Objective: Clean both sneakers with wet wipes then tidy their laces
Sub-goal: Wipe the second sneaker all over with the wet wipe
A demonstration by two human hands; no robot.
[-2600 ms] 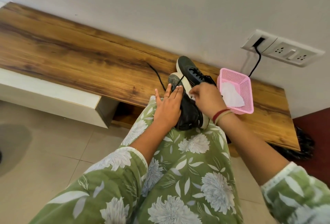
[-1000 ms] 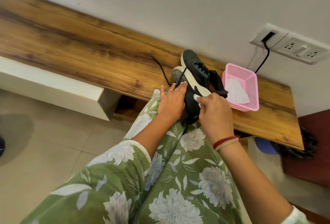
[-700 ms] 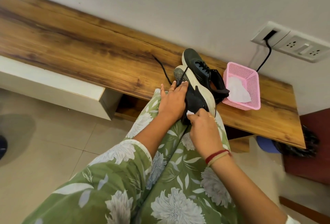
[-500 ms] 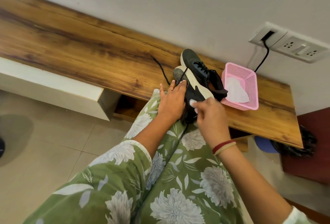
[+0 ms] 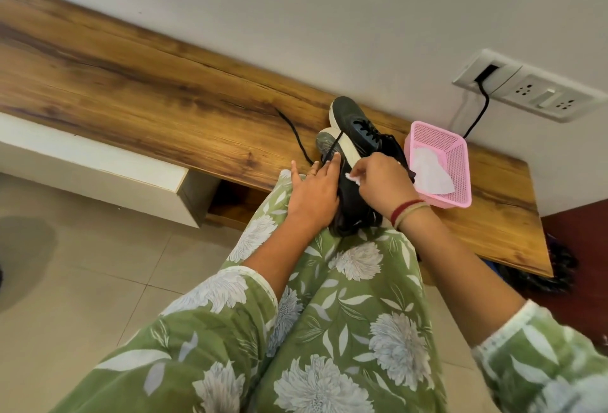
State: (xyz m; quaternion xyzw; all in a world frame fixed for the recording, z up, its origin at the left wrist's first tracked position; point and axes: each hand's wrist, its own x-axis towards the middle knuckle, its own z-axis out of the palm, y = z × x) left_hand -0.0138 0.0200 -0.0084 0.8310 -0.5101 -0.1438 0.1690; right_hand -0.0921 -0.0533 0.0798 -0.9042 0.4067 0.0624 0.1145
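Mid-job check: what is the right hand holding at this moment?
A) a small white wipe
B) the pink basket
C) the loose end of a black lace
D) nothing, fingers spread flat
A: the right hand pinches a small white wet wipe at its fingertips against the sneaker, the left hand lies flat on that sneaker, and the pink basket sits apart on the bench.
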